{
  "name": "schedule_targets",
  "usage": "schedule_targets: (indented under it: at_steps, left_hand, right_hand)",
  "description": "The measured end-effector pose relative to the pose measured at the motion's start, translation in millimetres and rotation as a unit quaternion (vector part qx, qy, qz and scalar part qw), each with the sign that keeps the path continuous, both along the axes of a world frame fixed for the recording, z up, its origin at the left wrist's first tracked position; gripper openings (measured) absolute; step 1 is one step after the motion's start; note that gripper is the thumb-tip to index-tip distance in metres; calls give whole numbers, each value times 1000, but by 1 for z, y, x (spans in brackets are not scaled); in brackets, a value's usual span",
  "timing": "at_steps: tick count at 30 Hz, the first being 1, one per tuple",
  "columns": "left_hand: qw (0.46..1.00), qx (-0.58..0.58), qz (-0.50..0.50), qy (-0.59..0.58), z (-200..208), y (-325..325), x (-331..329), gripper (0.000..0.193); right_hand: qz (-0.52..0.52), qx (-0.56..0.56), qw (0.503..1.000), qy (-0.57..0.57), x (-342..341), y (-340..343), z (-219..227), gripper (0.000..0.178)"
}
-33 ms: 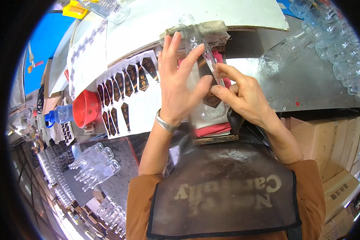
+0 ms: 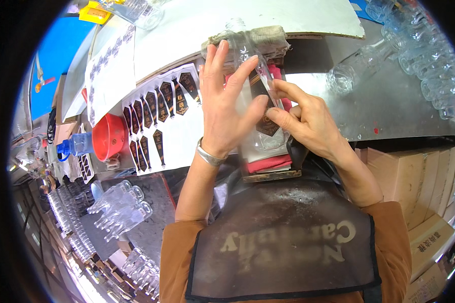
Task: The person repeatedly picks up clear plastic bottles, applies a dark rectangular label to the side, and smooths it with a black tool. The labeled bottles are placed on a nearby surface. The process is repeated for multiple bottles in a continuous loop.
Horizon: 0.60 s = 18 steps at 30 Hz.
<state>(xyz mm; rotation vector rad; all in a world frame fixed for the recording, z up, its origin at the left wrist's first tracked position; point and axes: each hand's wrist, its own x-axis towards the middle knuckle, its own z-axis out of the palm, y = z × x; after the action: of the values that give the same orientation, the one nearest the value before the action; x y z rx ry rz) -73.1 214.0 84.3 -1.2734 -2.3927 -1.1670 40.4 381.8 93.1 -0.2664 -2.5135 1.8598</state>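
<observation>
The labelled bottle is laid along a cloth-padded stand. On the grey metal worktop, a row of clear bottles is carried at right. Another clear bottle is placed on the white board.

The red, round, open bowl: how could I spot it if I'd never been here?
Find the large white paper sheet of dark, tie-shaped labels left of the person's left hand. Just beyond its left edge is the red, round, open bowl. Its solid red sets it apart from the see-through bluish container beside it.
</observation>
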Motion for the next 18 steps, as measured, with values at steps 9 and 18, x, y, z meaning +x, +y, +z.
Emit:
schedule_targets:
  at_steps: [9,18]
  left_hand:
    - [999,20,2,-42,6,-5,6,67]
    - [886,196,65,-415,2,-10,59,70]
  right_hand:
    - [17,-18,1000,-6,1,3,0,56]
    - [4,-63,997,46,-3,11,-21,54]
